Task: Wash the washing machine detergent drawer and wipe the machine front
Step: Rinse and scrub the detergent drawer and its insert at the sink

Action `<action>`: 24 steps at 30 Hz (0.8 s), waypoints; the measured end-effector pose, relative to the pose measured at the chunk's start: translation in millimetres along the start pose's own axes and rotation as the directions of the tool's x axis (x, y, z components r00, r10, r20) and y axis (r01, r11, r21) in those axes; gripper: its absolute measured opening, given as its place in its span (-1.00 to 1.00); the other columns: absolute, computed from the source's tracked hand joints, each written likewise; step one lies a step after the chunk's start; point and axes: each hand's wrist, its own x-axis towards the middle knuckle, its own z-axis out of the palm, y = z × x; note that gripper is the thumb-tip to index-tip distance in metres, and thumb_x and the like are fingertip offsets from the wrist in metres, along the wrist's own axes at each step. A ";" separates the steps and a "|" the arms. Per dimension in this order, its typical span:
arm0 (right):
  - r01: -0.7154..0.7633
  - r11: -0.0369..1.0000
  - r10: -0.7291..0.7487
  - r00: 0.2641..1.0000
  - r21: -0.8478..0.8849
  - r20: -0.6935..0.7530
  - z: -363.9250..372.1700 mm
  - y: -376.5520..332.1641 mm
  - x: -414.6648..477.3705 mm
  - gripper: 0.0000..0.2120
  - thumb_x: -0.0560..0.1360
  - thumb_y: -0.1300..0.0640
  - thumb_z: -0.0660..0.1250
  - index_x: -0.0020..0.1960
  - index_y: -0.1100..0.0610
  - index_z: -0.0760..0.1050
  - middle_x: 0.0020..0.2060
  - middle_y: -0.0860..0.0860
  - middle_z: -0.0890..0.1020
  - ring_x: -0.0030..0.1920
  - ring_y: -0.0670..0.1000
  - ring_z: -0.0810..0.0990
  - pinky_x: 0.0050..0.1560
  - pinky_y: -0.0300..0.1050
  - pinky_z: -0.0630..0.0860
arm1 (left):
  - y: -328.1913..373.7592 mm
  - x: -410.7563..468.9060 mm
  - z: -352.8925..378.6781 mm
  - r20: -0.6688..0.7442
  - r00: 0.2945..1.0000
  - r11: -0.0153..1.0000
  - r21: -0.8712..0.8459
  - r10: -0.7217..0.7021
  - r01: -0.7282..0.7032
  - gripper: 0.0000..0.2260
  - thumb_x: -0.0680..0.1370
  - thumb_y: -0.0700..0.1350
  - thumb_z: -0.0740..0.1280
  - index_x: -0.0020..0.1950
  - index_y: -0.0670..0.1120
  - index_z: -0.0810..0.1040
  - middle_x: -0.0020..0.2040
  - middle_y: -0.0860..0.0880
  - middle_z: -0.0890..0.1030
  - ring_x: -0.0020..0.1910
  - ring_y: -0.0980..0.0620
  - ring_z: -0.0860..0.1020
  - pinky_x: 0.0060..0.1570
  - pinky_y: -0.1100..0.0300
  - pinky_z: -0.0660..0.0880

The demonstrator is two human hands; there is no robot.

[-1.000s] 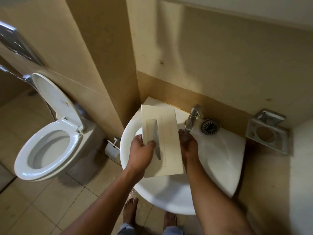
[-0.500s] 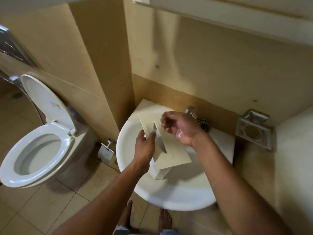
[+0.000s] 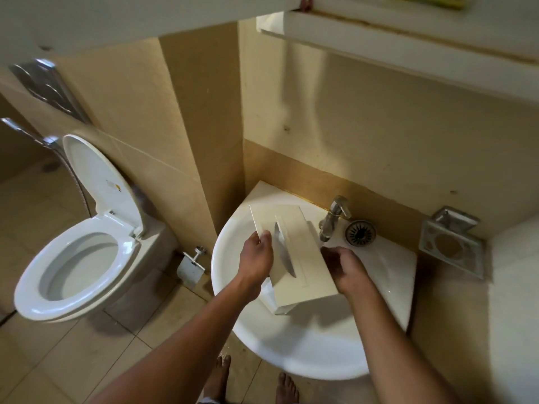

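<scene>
The cream-white detergent drawer point(image 3: 303, 258) is held tilted over the white corner sink point(image 3: 306, 354), its flat front panel with a grey handle recess facing up. My left hand point(image 3: 256, 259) grips the drawer's left edge. My right hand point(image 3: 345, 268) is against the drawer's right side, just below the chrome tap point(image 3: 332, 218); whether its fingers hold the drawer I cannot tell. No running water is visible. The washing machine is not in view.
A toilet point(image 3: 78, 263) with raised lid stands at the left, a spray hose beside it. A metal paper holder point(image 3: 191, 266) hangs on the wall by the sink. A steel soap dish point(image 3: 450, 243) is mounted at right. A shelf juts out overhead. Bare feet stand below.
My right hand came down from above the drawer to its right side. The drawer stayed in my left hand. The camera tilted upward.
</scene>
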 end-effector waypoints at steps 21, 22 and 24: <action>-0.118 0.858 -0.176 0.847 0.500 0.502 17.8 36.1 44.7 -0.42 -0.04 0.29 0.73 -0.14 0.18 0.50 -0.32 0.06 0.57 -0.33 0.02 0.57 -0.23 -0.18 0.56 | -19.7 15.5 -31.5 -0.033 0.994 0.993 -0.048 -0.105 0.104 -0.76 0.71 0.10 0.08 0.13 0.12 0.53 0.09 -0.02 0.66 0.08 -0.11 0.63 0.23 -0.15 0.55; -0.121 0.870 -0.159 0.849 0.479 0.504 16.3 35.5 41.0 -0.41 -0.07 0.31 0.73 -0.15 0.20 0.51 -0.33 0.07 0.57 -0.35 0.03 0.58 -0.26 -0.19 0.57 | -20.2 15.8 -32.5 -0.030 0.994 0.993 -0.052 -0.105 0.103 -0.77 0.71 0.10 0.09 0.17 0.13 0.52 0.10 -0.02 0.66 0.09 -0.11 0.63 0.24 -0.17 0.54; -0.139 0.880 -0.125 0.855 0.455 0.503 11.8 34.5 32.1 -0.47 -0.12 0.34 0.73 -0.24 0.24 0.56 -0.38 0.09 0.56 -0.41 0.04 0.56 -0.34 -0.20 0.57 | -20.9 15.7 -32.7 -0.022 0.994 0.993 -0.055 -0.105 0.104 -0.76 0.71 0.11 0.09 0.21 0.13 0.50 0.11 -0.02 0.64 0.10 -0.12 0.62 0.25 -0.18 0.53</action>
